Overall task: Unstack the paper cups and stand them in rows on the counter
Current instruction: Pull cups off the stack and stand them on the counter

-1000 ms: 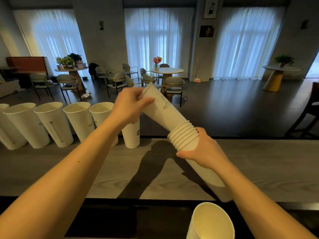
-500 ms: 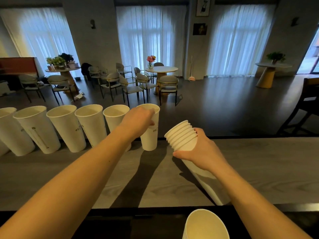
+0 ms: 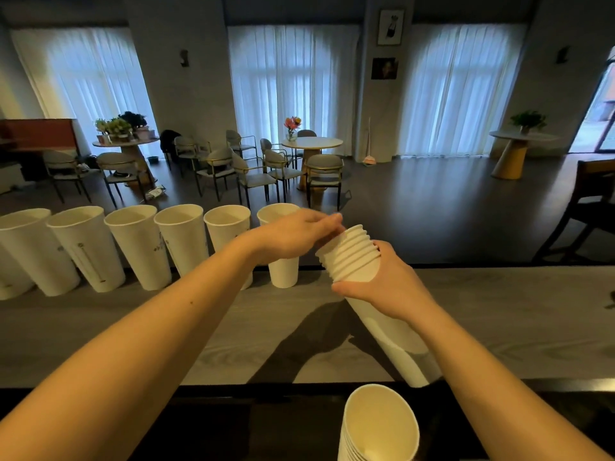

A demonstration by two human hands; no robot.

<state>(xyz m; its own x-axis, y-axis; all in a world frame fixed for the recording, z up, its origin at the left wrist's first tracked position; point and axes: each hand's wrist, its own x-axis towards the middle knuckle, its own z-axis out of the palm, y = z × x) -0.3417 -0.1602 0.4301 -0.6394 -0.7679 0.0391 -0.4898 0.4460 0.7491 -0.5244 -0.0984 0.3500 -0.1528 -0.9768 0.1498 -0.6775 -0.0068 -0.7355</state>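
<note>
Standing just beyond the left hand [image 3: 293,232], a row of white paper cups [image 3: 136,247] runs off to its left along the far edge of the grey wood-grain counter [image 3: 499,311], rims up and, as far as their mouths show, holding nothing; the left forearm crosses in front of the two cups nearest the hand and hides their lower walls. Some cups carry small dark print on the side, too small to read. Right of that hand, the right hand [image 3: 389,281] is wrapped around a tilted stack of nested cups [image 3: 349,257], gripping it just under the ridged band of rims, its long base slanting down toward the body. The left hand's fingertips [image 3: 332,222] are curled over the stack's top rim, pinching the uppermost cup. Below the right forearm, nearer than the counter's dark front edge, a second stack [image 3: 379,427] shows its open pale mouth. Past the counter lie chairs [image 3: 324,171] and a round table [image 3: 312,143] bearing flowers.
</note>
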